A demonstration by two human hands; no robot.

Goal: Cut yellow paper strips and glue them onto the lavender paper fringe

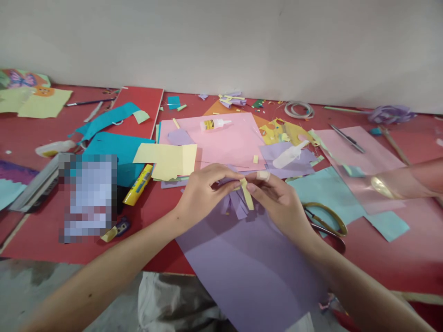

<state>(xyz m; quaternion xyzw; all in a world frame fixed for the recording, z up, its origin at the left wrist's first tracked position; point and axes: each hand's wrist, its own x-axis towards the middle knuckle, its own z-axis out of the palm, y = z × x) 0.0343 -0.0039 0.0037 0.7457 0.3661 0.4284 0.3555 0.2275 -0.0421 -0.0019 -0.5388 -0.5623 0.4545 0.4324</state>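
Observation:
My left hand (204, 189) and my right hand (277, 200) meet over the red table (398, 258), fingers pinched together. Between them is a small bundle of fringed purple paper strips (235, 205). A narrow yellow paper strip (247, 193) hangs from my right thumb and forefinger. A plaster wraps one right finger. Below the hands lies a large purple paper sheet (249, 267) that overhangs the table's front edge.
Scissors (327, 221) lie just right of my right hand on light blue paper. A pink sheet (224, 138) with a small glue bottle (214, 123) lies behind. A yellow glue stick (138, 185), teal sheets, yellow paper and scraps crowd the left. Another person's arm (408, 182) enters at the right.

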